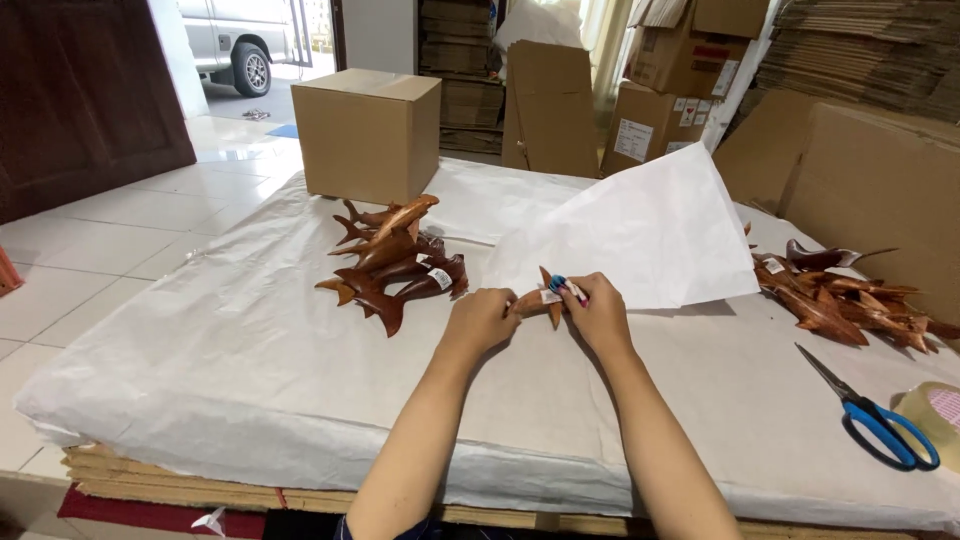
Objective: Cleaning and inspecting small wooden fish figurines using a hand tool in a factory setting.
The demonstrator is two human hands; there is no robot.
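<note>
Fingers of both hands pinch one small carved wooden dolphin (540, 300), which lies on the white paper covering (250, 370) in the middle of the work surface. The left hand (482, 320) is curled shut on the dolphin's left end, knuckles up, forearm running straight back toward the camera. The right hand (598, 312) is clamped on its right end and also holds a small blue and pink marker (565, 286) against the wood. A loose white tissue sheet (640, 235) lifts up just behind the dolphin. Left of the dolphin sits a pile of wooden dolphins (392, 260), with a closed cardboard box (368, 135) beyond it. Right of the dolphin lies another heap of carvings (845, 295), and nearer, blue-handled scissors (872, 412) beside a roll of clear tape (935, 410).
</note>
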